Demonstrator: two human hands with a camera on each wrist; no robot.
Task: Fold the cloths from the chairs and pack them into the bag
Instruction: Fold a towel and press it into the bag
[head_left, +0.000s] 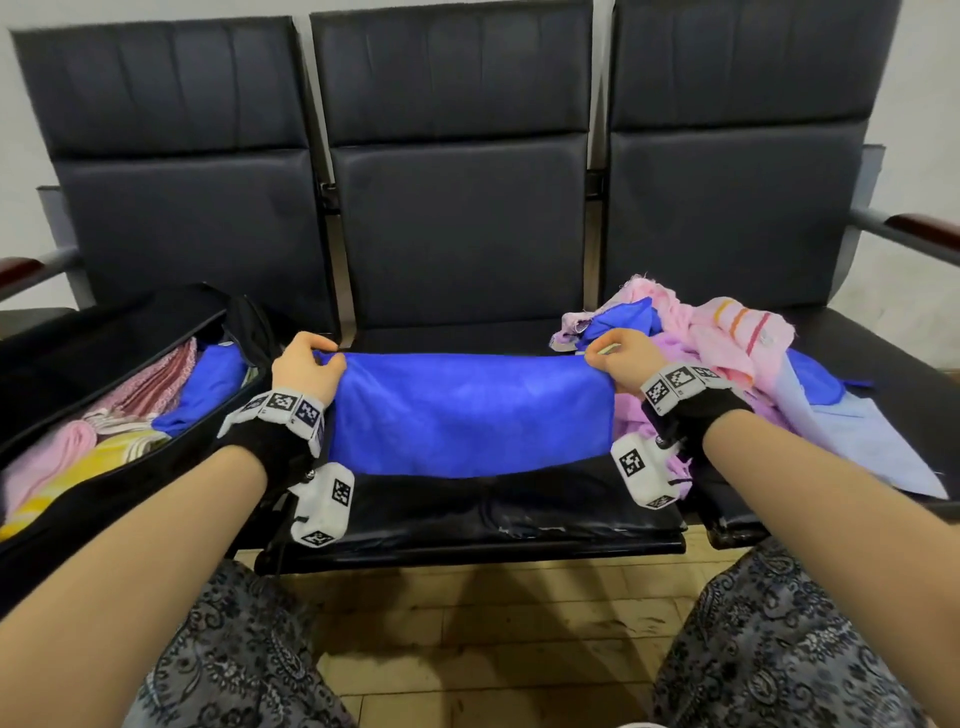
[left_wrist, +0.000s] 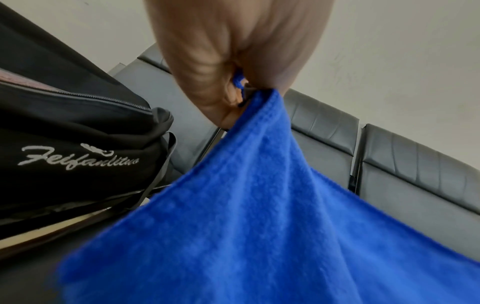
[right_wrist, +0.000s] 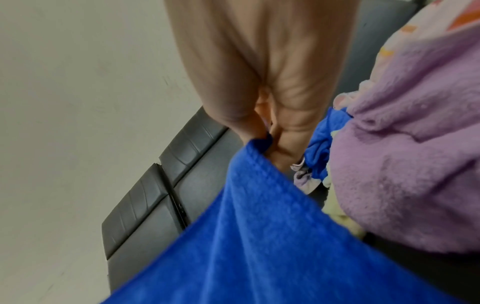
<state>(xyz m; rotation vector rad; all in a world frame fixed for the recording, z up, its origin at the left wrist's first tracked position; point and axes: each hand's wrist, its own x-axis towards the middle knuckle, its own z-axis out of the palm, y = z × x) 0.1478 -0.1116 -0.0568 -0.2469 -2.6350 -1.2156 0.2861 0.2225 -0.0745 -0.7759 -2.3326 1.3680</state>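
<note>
Folding is under way on the middle seat, and the near hem of the bright blue microfibre cloth (head_left: 470, 415) hangs towards the front lip of the black padded middle chair seat (head_left: 467, 509); the cloth is stretched wide between both hands, so the good way on, as I judge it, is to keep that tension even; slack on one side would skew the fold. Nearest on each side are the wrists with their white tagged bands; just beyond them the left hand (head_left: 306, 366) pinches the cloth's upper left corner, thumb curled against the fingers, and the left wrist view shows the blue edge bunched inside that pinch; the right hand (head_left: 623, 364) pinches the upper right corner in the same way, its fingers pressed together over the hem. Both corners sit at about the same height, which suits a square fold; I would bring the pinched edge down to meet the near hem, matching corners before letting go; the plush nap probably grips itself, so smoothing may be needed. To the left, on the next seat, the open black fabric bag (head_left: 67, 332) already holds folded pink, yellow and blue cloths; it stands just beside the left hand. To the right lies a loose heap of pink, lilac and pale blue cloths (head_left: 727, 364), touching the right wrist; keep the blue cloth clear of it. Farthest off stand the dark chair backs (head_left: 457, 156).
</note>
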